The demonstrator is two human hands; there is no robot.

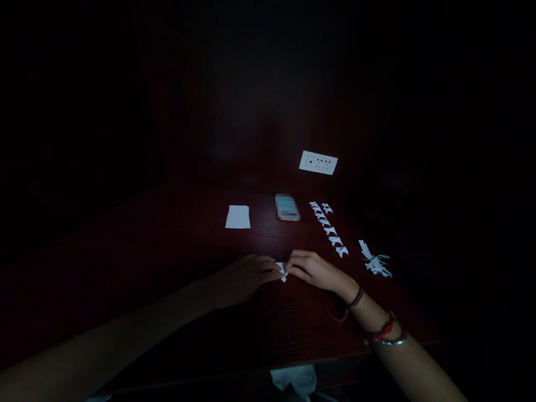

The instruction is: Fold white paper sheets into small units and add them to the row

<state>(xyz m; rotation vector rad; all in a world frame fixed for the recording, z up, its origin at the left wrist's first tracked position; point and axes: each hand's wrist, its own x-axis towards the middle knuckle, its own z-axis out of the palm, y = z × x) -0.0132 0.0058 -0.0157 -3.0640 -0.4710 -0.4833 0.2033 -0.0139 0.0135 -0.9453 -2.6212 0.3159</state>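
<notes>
A small piece of folded white paper (283, 273) lies on the dark red table between my hands. My left hand (250, 276) has its fingertips closed on the paper's left side, and a ring shows on one finger. From the other side, my right hand (312, 269) pinches the right part of it. The fingers cover much of the paper, so its full shape is hidden. Beyond my right hand, several small folded paper pieces (330, 230) form a slanting row, with another folded piece (327, 208) beside its far end.
A stack of white paper (238, 217) sits at the back left. Near it lies a phone-like flat object (287, 207), its surface blurred. Paper strips (377, 264) are heaped at the right. A wall socket (318, 162) is behind. Pale cloth (295, 379) shows below the table edge.
</notes>
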